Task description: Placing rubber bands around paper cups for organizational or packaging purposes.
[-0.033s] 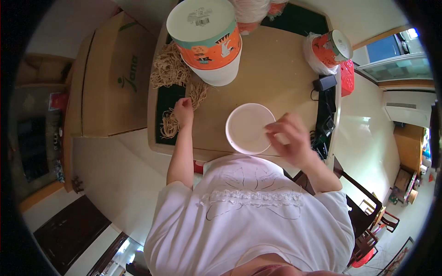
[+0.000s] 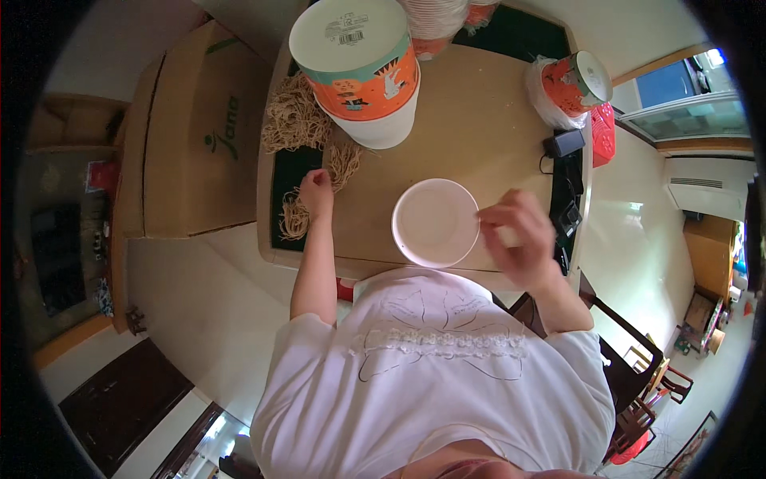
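A round white paper bucket [image 2: 436,224] stands with its mouth up at the table's near edge, in front of my shirt. My right hand [image 2: 520,238] is just right of its rim, fingers bent and blurred by motion; whether they grip anything is unclear. At the left table edge my left hand [image 2: 317,192] is closed in a pinch among bundles of tan cord. What lies in its fingers is hidden. One cord bundle [image 2: 294,219] sits just below that hand, another loose bundle [image 2: 345,166] just above it, and a bigger heap of cord [image 2: 295,118] farther back.
Upside-down orange patterned buckets [image 2: 361,84] are stacked at the back left. Plastic-wrapped buckets [image 2: 432,24] stand at the far edge. An orange bucket [image 2: 565,86] is at the back right. Black adapters and cables [image 2: 566,145] line the right edge. A cardboard box [image 2: 199,136] stands left.
My right hand has shifted a little to the right, away from the middle of the bucket's rim. My left hand stays where it was.
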The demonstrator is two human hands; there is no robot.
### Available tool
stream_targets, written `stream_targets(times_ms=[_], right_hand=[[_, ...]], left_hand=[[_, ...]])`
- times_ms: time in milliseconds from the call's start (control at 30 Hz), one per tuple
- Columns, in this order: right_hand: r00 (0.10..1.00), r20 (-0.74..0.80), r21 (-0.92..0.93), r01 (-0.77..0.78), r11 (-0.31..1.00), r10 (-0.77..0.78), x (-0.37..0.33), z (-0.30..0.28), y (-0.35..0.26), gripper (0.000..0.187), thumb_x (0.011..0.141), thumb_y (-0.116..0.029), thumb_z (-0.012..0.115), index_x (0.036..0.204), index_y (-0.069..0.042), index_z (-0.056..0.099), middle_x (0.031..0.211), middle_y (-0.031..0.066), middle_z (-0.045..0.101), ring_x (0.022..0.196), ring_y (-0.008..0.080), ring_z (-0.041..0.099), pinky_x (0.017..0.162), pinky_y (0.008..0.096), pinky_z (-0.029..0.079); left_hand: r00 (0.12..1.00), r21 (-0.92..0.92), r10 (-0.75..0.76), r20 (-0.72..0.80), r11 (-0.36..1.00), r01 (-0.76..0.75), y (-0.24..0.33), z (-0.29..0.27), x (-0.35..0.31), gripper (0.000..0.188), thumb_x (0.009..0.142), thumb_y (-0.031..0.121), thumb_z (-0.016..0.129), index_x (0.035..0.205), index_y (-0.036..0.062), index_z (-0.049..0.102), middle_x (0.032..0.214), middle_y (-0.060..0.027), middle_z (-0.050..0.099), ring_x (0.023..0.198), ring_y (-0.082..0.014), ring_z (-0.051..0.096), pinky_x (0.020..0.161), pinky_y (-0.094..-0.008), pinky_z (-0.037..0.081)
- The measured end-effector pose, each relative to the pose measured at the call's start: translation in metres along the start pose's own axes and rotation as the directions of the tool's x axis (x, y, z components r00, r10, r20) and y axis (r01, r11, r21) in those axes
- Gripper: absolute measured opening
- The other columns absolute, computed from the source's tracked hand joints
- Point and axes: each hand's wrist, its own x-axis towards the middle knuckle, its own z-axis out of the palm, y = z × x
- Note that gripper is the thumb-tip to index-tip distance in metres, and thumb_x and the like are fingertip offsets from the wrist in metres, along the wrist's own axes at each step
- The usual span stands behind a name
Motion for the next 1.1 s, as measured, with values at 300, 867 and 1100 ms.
stream_targets(times_ms=[300,867,1100], right_hand=[[0.984,-0.164,0.002,-0.075,0.997,0.075,-0.015,-0.01,0.014,0.022,0.07,0.015,0.062,0.088,0.001,0.061,0.069,0.0087,0.055,0.06,0.0201,0.05,0.055,0.0287,0.04],[0.948,-0.028,0.101,-0.311,0.945,0.316,-0.035,0.017,0.026,0.014,0.079,0.006,0.065,0.09,-0.001,0.064,0.076,0.0071,0.06,0.064,0.0163,0.055,0.058,0.0264,0.044],[0.966,0.028,0.127,-0.26,0.957,0.259,-0.023,0.025,0.016,0.012,0.08,0.004,0.065,0.091,-0.002,0.064,0.077,0.0072,0.061,0.065,0.0167,0.056,0.058,0.0275,0.045]], left_hand=[[0.985,-0.11,-0.068,-0.161,0.993,0.051,-0.062,-0.055,0.025,0.016,0.089,0.011,0.059,0.102,0.0069,0.067,0.088,-0.0089,0.067,0.08,-0.0205,0.064,0.071,-0.031,0.051],[0.97,-0.433,-0.152,0.191,0.874,0.222,0.075,-0.163,0.014,0.012,0.089,0.018,0.064,0.091,0.0061,0.064,0.08,-0.0007,0.065,0.073,-0.0092,0.057,0.074,-0.0252,0.045],[0.983,-0.341,0.058,-0.175,0.933,-0.116,0.126,-0.193,0.004,0.014,0.088,0.018,0.066,0.096,0.0061,0.068,0.086,-0.0002,0.065,0.077,-0.008,0.056,0.07,-0.0213,0.045]])
